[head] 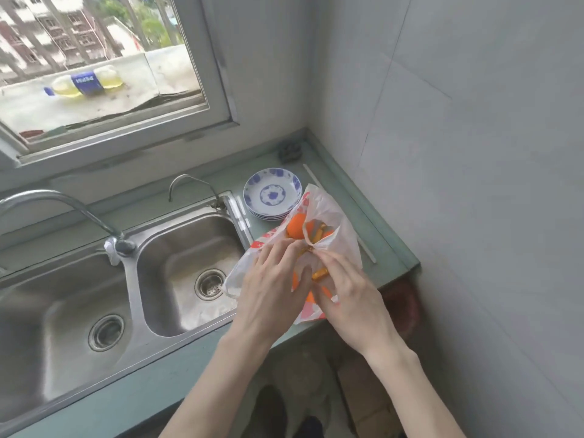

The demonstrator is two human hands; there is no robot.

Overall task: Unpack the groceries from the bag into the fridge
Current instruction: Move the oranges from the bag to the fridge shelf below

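Head view: a thin white plastic bag [335, 216] with red print lies on the green countertop [388, 248], just right of the double steel sink [132, 279] and near the counter's front edge. Its mouth faces the far side and stands partly open. Round orange fruits [295, 227] show through the plastic and at the opening, together with slim orange-yellow pieces [319, 233] that are too small to identify. The left hand [278, 279] rests on the left part of the bag, fingers curled and gathering the plastic near the mouth. The right hand [346, 289] is on the right part of the bag, thumb and fingers pinching the plastic at the middle of the opening, close to the left fingertips. Both hands grip the bag itself; neither holds a separate item. Touching the bag's far edge is a stack of white plates [271, 194] with blue flower print. A curved tap [57, 210] stands at the far side of the sink, with a smaller spout [189, 184] to its right. Beyond the window [104, 74], a bottle [85, 85] with a blue label lies on the outer ledge.
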